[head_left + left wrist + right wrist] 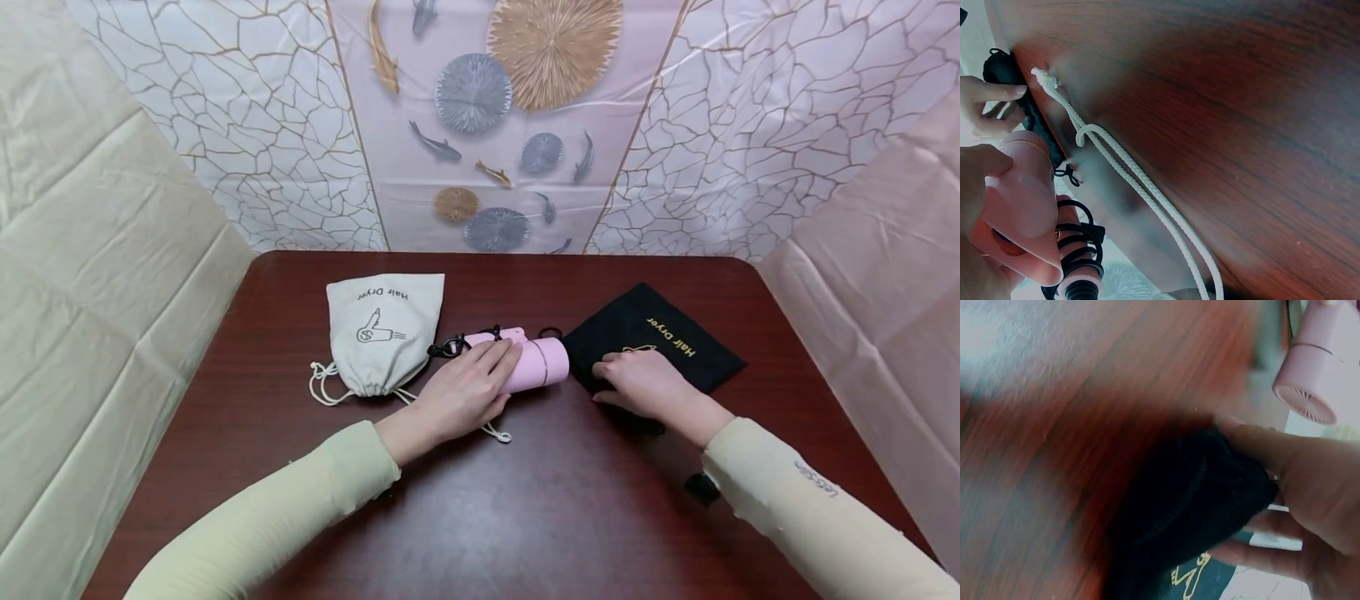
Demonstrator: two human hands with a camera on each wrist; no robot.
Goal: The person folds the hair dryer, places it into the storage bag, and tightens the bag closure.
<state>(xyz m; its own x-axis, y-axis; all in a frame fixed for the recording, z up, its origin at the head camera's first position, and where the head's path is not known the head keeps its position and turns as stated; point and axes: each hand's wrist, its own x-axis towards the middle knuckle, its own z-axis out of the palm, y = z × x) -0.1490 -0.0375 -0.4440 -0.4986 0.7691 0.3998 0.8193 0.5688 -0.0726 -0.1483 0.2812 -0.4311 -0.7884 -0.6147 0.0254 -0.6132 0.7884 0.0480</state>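
Note:
A pink hair dryer (pixel 553 363) lies on the table, its black cord (pixel 1079 240) wound around the folded handle. My left hand (pixel 468 387) holds it, with fingers over the top of the body. To the right is a black drawstring bag (pixel 693 350) with gold "Hair Dryer" lettering. My right hand (pixel 641 382) pinches the near edge of this bag, which bunches between thumb and fingers in the right wrist view. Left of the dryer sits a white drawstring bag (pixel 390 325) with a printed dryer; its cord (pixel 1147 187) runs under my left hand.
The dark red wooden table (pixel 510 517) carries everything. A patterned backdrop (pixel 480 125) rises behind its far edge, and pale cloth walls (pixel 112 292) stand at both sides. A small black ring (pixel 550 332) shows just behind the dryer's front end.

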